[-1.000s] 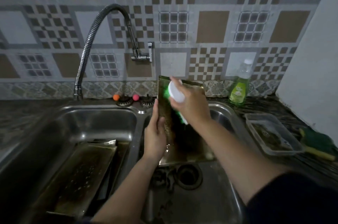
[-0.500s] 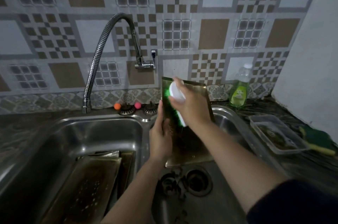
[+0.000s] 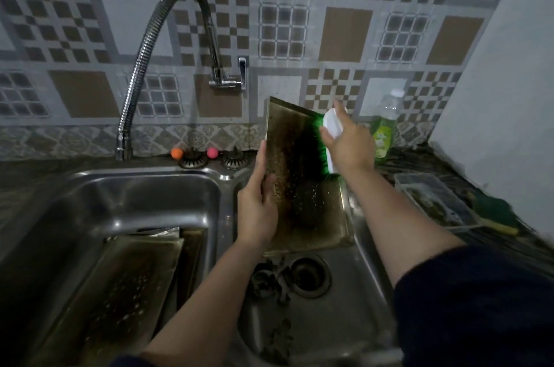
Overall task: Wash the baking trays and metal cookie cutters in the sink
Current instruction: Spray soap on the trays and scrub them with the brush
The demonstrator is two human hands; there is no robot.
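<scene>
A stained baking tray point(image 3: 302, 186) stands tilted on its lower edge in the right sink basin point(image 3: 335, 324). My left hand point(image 3: 257, 210) grips its left edge. My right hand point(image 3: 349, 147) holds a white scrub brush point(image 3: 332, 126) with green bristles against the tray's upper right side. Dark metal cookie cutters point(image 3: 269, 279) lie beside the drain under the tray, and more of them point(image 3: 280, 336) lie nearer to me. More dirty trays point(image 3: 120, 285) are stacked in the left basin point(image 3: 90, 207).
A flexible faucet point(image 3: 150, 46) arches over the left basin. A dish soap bottle point(image 3: 383, 126) stands on the counter at the right. A clear plastic container point(image 3: 434, 201) and a green sponge point(image 3: 494, 210) lie further right. Two strainers and small coloured balls sit behind the sink.
My right hand has swept the brush from the tray's upper left across to its upper right edge. The left hand still holds the tray's left edge.
</scene>
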